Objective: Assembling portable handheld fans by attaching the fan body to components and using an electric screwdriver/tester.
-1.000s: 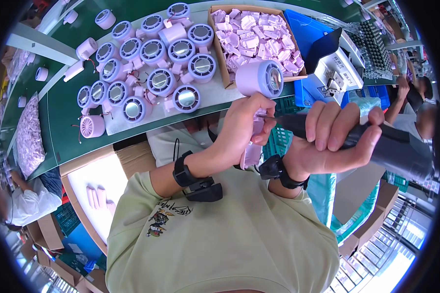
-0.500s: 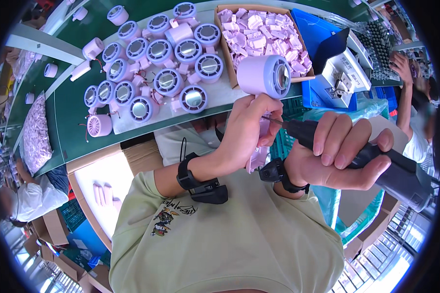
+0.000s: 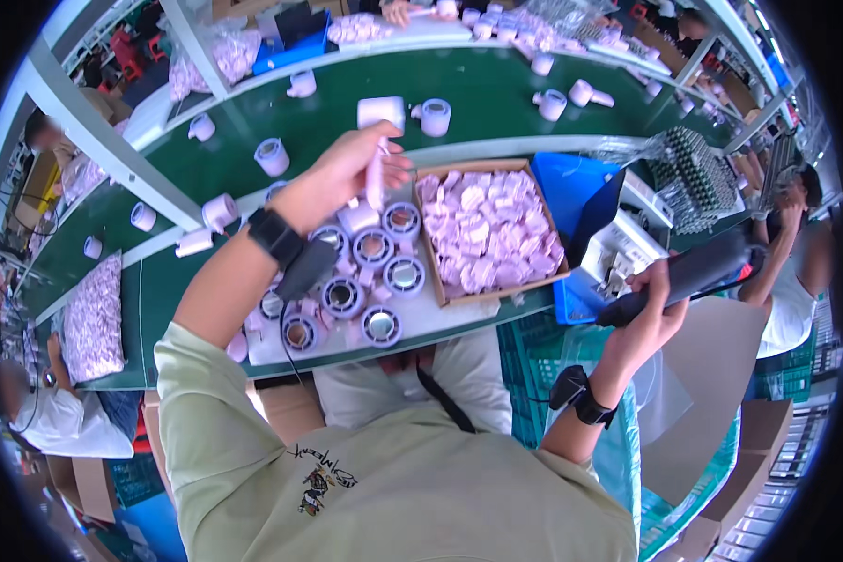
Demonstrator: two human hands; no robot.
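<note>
At eleven o'clock the left hand (image 3: 351,161) pinches a pink fan (image 3: 381,113) by its handle. At three, the right hand (image 3: 656,317) wraps a black driver (image 3: 702,273). A carton (image 3: 482,294) sits at two. Dark lettering, too blurred to read, marks the shirt (image 3: 421,487) toward seven.

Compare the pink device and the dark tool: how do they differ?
Colour: the pink device is pale, while the dark tool is nearly black.
Shape: the pink device has a wide head on a narrow handle; the dark tool is one long body.
Pose: the pink device has its head toward the picture's top; the dark tool slants, nose toward lower left.
Shared: both are held, in left hand and right hand respectively.
</note>
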